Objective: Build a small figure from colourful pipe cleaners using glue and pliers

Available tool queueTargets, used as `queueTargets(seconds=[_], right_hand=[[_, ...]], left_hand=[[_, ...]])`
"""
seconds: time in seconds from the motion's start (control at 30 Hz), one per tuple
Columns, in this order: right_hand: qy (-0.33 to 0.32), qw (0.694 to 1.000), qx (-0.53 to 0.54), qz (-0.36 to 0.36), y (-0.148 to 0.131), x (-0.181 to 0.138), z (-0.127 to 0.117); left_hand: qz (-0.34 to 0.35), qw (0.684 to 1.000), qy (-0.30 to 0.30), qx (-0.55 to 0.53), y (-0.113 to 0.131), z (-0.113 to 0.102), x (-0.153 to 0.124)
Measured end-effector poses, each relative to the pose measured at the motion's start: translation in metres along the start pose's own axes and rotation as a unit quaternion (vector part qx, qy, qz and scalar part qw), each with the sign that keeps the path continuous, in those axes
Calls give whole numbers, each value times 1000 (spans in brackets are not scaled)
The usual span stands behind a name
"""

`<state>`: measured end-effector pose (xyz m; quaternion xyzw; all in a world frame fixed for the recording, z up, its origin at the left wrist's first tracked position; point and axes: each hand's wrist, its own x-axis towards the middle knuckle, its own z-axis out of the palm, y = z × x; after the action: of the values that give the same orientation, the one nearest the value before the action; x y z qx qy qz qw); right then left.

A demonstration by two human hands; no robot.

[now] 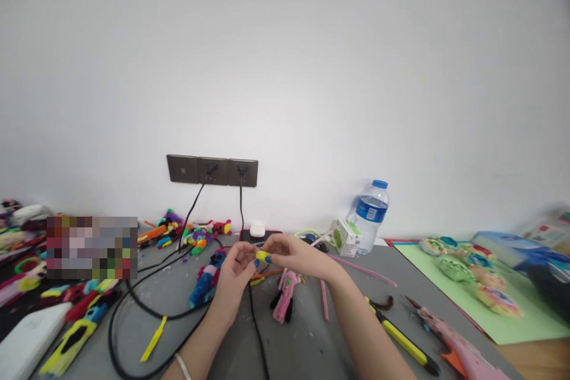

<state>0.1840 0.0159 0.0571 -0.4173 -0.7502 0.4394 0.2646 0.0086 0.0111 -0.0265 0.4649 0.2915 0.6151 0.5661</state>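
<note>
My left hand [235, 270] and my right hand [289, 254] meet above the grey table, fingertips pinched together. Between them is a small yellow piece [262, 256], fuzzy-looking, its exact form partly hidden by the fingers. My right fingers are closed on it, and the left fingertips press at its near side. Just below the hands lies a pink pipe-cleaner figure [287, 298] with black limbs. Left of my left hand is a blue and red pipe-cleaner figure [207, 282]. A short pink pipe cleaner [324, 300] lies beside my right forearm.
Black cables [129, 303] loop over the table's left. A yellow strip [154, 339] and a white box [33, 341] lie there. To the right are a yellow-black utility knife [401, 341], a pink-handled tool [445, 335], a water bottle [370, 219] and a small carton [345, 237].
</note>
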Motion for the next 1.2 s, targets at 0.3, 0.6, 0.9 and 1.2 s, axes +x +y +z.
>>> queueTargets(seconds=[0.3,0.6,0.9,1.2], right_hand=[[27,998,-52,-11,-3,3,7],[50,991,-124,-31,-8,1,15],[44,992,-104,-54,-11,-2,9],[56,993,-84,-59,-4,-2,-4]], left_hand=[[16,1000,8,13,2,0,2],[1,999,20,27,4,0,2],[19,998,31,45,7,1,2],[27,998,30,57,6,1,1]])
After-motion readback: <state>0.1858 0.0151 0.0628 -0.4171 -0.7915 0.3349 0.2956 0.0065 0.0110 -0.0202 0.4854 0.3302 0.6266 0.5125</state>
